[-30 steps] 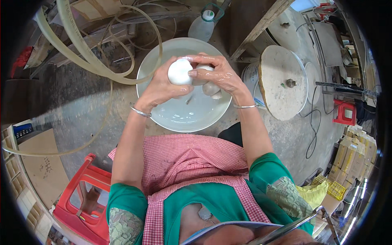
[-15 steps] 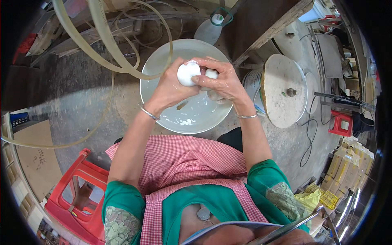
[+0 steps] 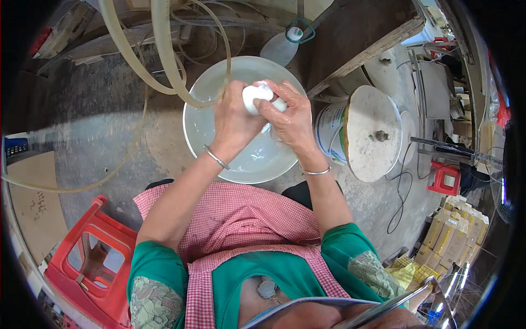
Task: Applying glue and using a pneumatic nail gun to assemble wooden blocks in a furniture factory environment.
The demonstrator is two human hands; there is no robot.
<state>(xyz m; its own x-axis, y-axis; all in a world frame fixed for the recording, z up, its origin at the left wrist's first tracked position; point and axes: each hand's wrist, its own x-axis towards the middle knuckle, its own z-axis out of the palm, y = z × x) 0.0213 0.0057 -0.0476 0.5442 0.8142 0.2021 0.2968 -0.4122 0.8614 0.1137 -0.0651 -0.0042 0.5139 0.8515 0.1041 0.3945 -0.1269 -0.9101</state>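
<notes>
Over a wide white basin [image 3: 193, 145] with water in it, both hands are close together and wet. My left hand [image 3: 234, 112] is closed round a smooth white, egg-like rounded object [image 3: 255, 98]. My right hand [image 3: 294, 118] presses its thumb against that object, its other fingers curled over the far side. A smaller white rounded piece [image 3: 279, 105] shows between the right thumb and fingers; I cannot tell whether it is joined to the larger one. Part of both pieces is hidden by the fingers.
Pale hoses [image 3: 164, 49] hang over the basin's left rim. A translucent bottle [image 3: 280, 50] stands behind it. To the right is a bucket [image 3: 330, 122] beside a round board [image 3: 374, 134]. A red stool [image 3: 118, 233] stands at the left; stacked cartons [image 3: 446, 236] are at the right.
The white object has turned in my hands, and the right thumb now lies further across it. The whole view has shifted slightly.
</notes>
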